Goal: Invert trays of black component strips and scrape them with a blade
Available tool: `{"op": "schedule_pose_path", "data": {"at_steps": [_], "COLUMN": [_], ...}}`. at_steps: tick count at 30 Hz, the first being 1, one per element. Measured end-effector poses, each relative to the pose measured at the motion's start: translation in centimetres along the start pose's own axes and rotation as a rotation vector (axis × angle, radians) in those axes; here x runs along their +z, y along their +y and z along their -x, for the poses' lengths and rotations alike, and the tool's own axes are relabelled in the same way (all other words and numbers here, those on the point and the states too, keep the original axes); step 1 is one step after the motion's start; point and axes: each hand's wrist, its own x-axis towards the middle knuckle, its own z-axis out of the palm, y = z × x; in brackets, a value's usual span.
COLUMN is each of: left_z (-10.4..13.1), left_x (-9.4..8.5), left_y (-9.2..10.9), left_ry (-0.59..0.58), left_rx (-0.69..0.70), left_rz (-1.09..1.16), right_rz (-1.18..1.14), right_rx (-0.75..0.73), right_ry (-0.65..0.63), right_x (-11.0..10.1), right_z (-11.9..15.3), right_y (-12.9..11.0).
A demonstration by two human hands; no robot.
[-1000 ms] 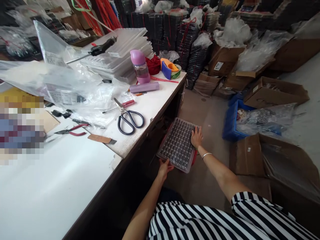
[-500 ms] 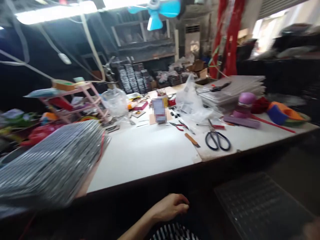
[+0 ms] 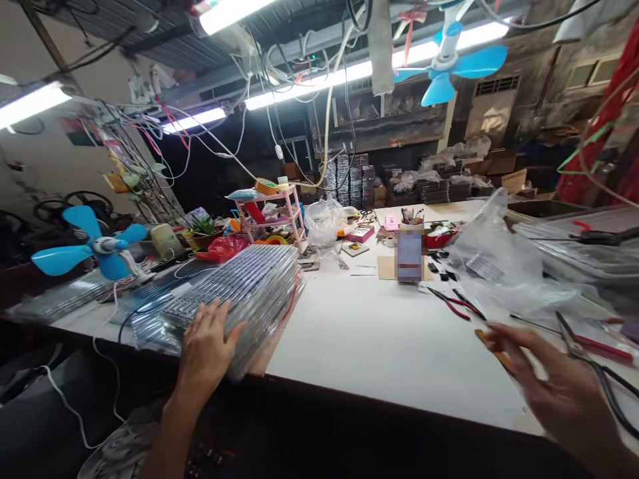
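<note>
My left hand (image 3: 207, 342) lies with fingers spread on the near left corner of a stack of clear ribbed plastic trays (image 3: 249, 279). A red strap (image 3: 293, 299) runs down the stack's right side. Over the table's right part, my right hand (image 3: 554, 382) reaches in with bent fingers and a gap between them. Its fingertips are over an orange-handled knife (image 3: 492, 346) lying on the table; whether they touch it is unclear. Black-handled scissors (image 3: 606, 382) lie just beyond that hand, partly covered by it. Red-handled pliers (image 3: 456, 306) rest farther back.
A phone with a blurred screen (image 3: 410, 256) stands mid-table. Clear plastic bags (image 3: 494, 246) lie at right. Behind the tray stack is a pink rack (image 3: 272, 213). A blue fan (image 3: 97, 246) stands at left, with white cables (image 3: 64, 399) hanging below the table edge.
The view has turned left and up. My left hand has risen from below the table edge onto the tray stack. My right hand has come from the lower right corner to above the knife.
</note>
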Motion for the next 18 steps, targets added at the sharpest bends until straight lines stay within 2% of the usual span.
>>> {"op": "schedule_pose_path", "data": {"at_steps": [2,3,6,9,11,13,16,18], "left_z": [0.1,0.1,0.1,0.0,0.3,1.2,3.5,5.1], "left_x": [1.0,1.4,1.9,1.6,1.2,0.5,-1.0,-2.0], "left_y": [-1.5,-1.8,-1.9,-1.8,-2.5,-4.1,-7.6,-10.1], "left_ry": [-0.056,-0.066,-0.055,-0.059,-0.058,-0.036,-0.025,-0.060], "left_rx": [0.019,0.034,0.082,0.107,0.124,0.165,0.220,0.200], "left_rz": [-0.085,-0.113,-0.164,-0.197,-0.200,-0.167,-0.059,0.029], "right_rz": [-0.155,-0.191,-0.210,-0.210,-0.221,-0.222,-0.194,-0.168], "right_rx": [-0.280,-0.348,-0.467,-0.505,-0.506,-0.497,-0.483,-0.496], "right_ry": [-0.167,-0.272,-0.511,-0.653,-0.679,-0.664,-0.604,-0.567], "right_x": [4.4,6.6,12.9,18.7,22.2,25.1,28.7,30.7], "right_z": [-3.4,-4.8,-8.0,-10.1,-11.1,-11.9,-13.2,-14.4], "right_y": [-3.9,-5.4,-8.5,-10.3,-11.2,-11.9,-12.4,-12.5]}}
